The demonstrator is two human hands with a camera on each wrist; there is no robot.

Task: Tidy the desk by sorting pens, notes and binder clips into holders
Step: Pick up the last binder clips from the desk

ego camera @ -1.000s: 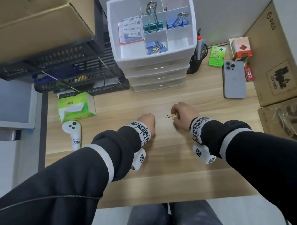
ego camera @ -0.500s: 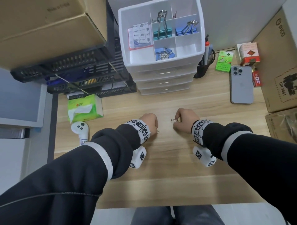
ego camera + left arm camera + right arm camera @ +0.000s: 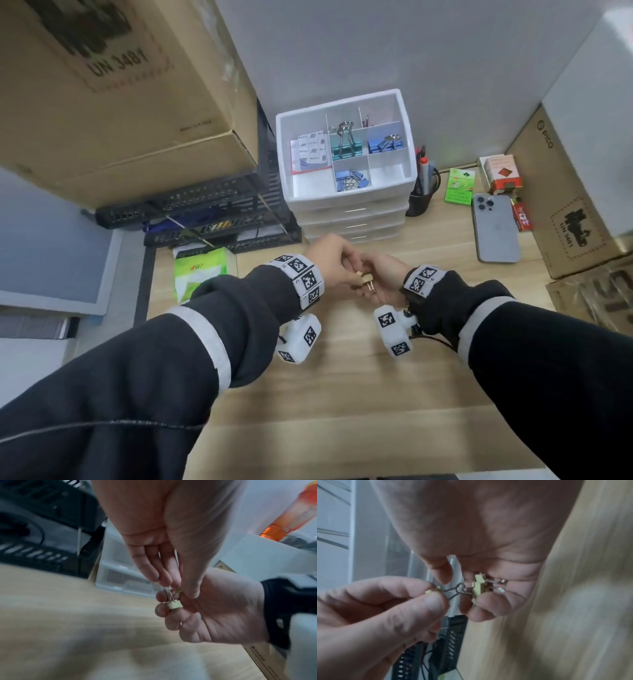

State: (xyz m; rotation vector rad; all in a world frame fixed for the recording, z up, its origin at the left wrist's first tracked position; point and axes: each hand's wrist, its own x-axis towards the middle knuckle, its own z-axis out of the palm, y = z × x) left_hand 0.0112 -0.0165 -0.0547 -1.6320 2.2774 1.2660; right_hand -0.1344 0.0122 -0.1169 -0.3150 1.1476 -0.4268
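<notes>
Left hand [image 3: 329, 263] pinches one small yellow clip [image 3: 430, 591]; right hand [image 3: 380, 277] cups two more [image 3: 478, 586] above the table [image 3: 342, 394]. Gather all in one palm, wires untangled, then carry to the organizer [image 3: 409, 178].

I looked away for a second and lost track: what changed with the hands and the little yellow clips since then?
The hands, apart on the desk a second ago, have lifted and met. The left hand now pinches a small yellow clip, passing it to the right hand, whose grip cups two yellow binder clips. The white organizer, phone and pen cup stayed put.
</notes>
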